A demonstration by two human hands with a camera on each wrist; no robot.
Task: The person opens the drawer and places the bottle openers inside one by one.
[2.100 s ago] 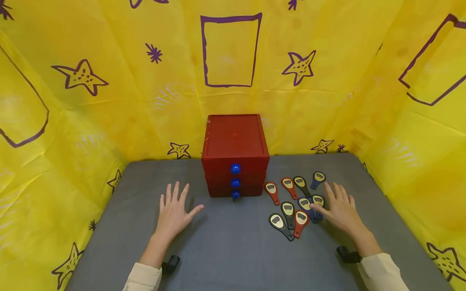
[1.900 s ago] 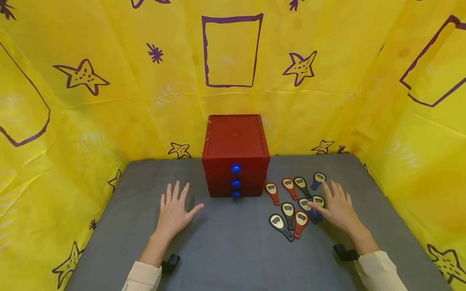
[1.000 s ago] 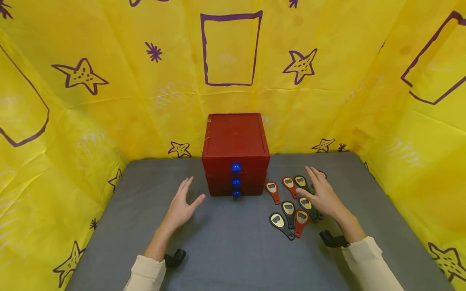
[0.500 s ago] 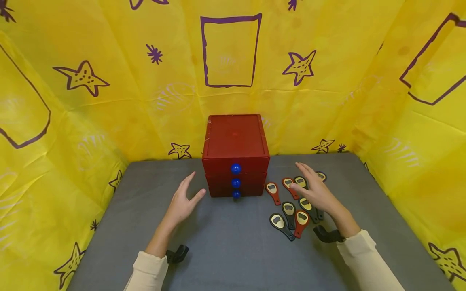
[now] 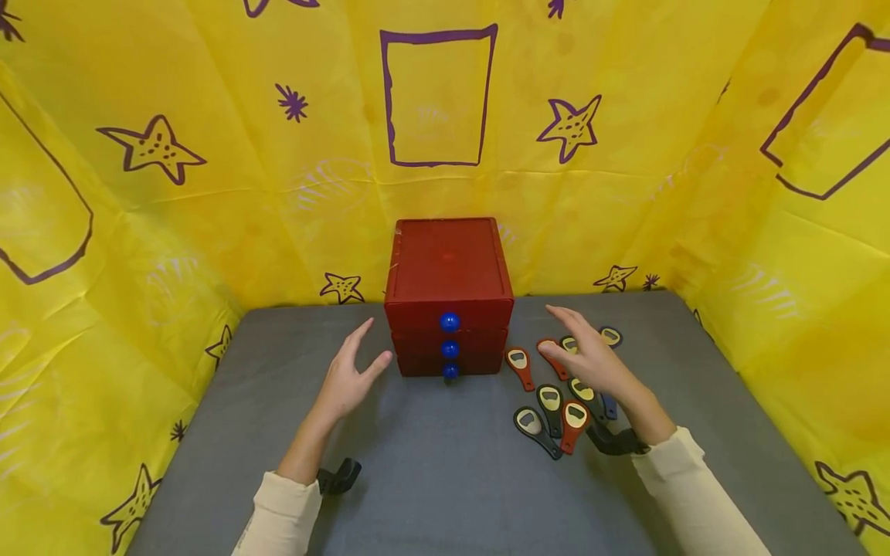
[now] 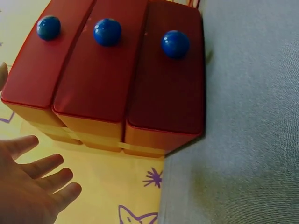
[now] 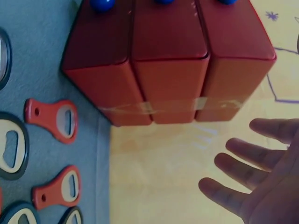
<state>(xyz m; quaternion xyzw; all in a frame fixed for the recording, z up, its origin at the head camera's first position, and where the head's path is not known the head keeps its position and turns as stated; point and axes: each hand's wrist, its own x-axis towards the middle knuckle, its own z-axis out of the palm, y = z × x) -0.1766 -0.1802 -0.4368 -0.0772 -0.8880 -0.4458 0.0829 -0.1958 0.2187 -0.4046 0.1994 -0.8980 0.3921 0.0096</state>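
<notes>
A red three-drawer box (image 5: 448, 262) with round blue knobs stands at the back middle of the grey table; its drawers are closed. My left hand (image 5: 345, 384) hovers to the left of the box, fingers extended and thumb spread, holding nothing. On the other side, my right hand (image 5: 594, 363) is held above a group of bottle openers, fingers extended toward the box, also holding nothing. The openers are red, black and blue, such as a red bottle opener (image 5: 518, 368) beside the box and a black bottle opener (image 5: 537, 431) nearer the front. My right hand partly covers some of them.
Yellow cloth walls (image 5: 445, 193) with purple drawings enclose the table (image 5: 431, 479) at the back and both sides. Tape (image 7: 173, 106) runs across the side of the box. A blue bottle opener (image 5: 611, 337) lies at the back right of the group.
Both hands have turned palms inward. The right hand has moved left over the openers toward the box; the left hand has shifted slightly forward and closer to the box. Box and openers stay put.
</notes>
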